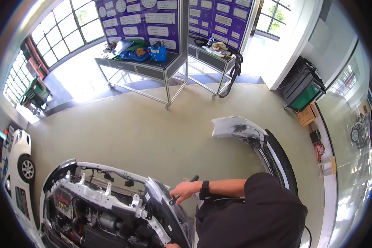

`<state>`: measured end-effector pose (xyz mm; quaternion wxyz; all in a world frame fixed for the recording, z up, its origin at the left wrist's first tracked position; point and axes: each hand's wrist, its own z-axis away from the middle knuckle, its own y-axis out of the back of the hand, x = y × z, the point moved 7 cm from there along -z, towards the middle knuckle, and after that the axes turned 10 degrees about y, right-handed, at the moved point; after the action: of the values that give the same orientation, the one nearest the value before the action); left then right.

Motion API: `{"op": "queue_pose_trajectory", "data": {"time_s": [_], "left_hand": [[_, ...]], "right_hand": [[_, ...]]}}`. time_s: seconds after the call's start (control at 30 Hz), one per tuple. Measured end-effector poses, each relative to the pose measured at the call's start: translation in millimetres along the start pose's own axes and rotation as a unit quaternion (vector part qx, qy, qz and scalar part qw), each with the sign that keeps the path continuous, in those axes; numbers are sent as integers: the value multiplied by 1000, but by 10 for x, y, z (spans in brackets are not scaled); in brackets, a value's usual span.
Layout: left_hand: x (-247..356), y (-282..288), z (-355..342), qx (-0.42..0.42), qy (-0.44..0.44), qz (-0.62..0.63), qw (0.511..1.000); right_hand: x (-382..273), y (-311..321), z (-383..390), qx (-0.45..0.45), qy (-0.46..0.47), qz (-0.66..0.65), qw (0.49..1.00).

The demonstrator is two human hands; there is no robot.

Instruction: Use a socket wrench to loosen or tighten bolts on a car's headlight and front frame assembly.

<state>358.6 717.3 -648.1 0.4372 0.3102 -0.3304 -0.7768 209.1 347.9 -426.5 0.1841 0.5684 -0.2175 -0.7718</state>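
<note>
My right hand, with a black watch on the wrist, is closed around a black-handled hand tool that looks like a ratchet. The handle sticks out past the top of my fist, and the other end shows below my fingers. It is held beside the headlight at the front corner of a white car whose bumper is off. My left hand barely enters at the lower edge, by the inner side of the same corner; its fingers are hidden. The engine bay lies exposed to the left.
A detached white and black bumper lies on the floor to the right. Ahead stand wheeled tables carrying bags and cloths below purple display boards. Another white car is at far left; a green tool cart stands back right.
</note>
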Motion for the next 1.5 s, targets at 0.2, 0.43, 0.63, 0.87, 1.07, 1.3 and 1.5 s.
{"op": "queue_pose_trajectory", "data": {"time_s": [0.2,0.43,0.63,0.87,1.07,1.3,1.5], "left_hand": [[702,361,-234,27,-87,-46,995],[1286,731,-496,80,-181,-91,976],[1409,743,-541,89,-217,-114,965],[1175,584,-582,77,-214,-110,968],[319,232,-505,35,-129,-76,988],[92,681,-181,-40,24,60,997],[-368,725,538,-19,156,127,979]], "right_hand": [[-42,165,-37,43,34,21,998],[198,260,650,217,-58,-2,974],[511,-171,1435,273,-194,-82,939],[308,-426,1239,228,-162,-64,958],[190,-477,886,146,-95,-69,982],[325,-115,567,79,-87,-13,993],[797,-108,253,46,-124,-110,985]]}}
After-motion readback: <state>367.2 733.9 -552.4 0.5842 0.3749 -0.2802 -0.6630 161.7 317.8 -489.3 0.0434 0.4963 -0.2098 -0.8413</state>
